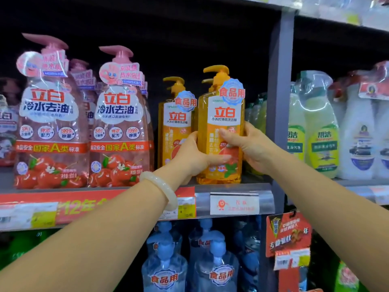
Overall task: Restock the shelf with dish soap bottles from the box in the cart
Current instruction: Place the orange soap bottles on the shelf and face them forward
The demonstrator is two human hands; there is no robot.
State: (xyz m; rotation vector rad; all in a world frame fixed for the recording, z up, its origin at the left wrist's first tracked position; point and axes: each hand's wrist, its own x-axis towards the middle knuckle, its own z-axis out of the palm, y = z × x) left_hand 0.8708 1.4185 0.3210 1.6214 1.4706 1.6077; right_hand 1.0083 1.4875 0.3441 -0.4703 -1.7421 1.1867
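**Both hands seat an orange bottle at the shelf front**

The left hand (190, 157) and right hand (251, 145) clasp the orange dish soap bottle (221, 131) from either side, equally near. It stands upright on the shelf (235, 187) edge, pump spout pointing left, label facing outward. A second orange bottle (175, 121) stands behind-left.

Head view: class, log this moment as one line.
left hand: grips orange bottle | right hand: grips same bottle | bottle: upright on shelf front edge
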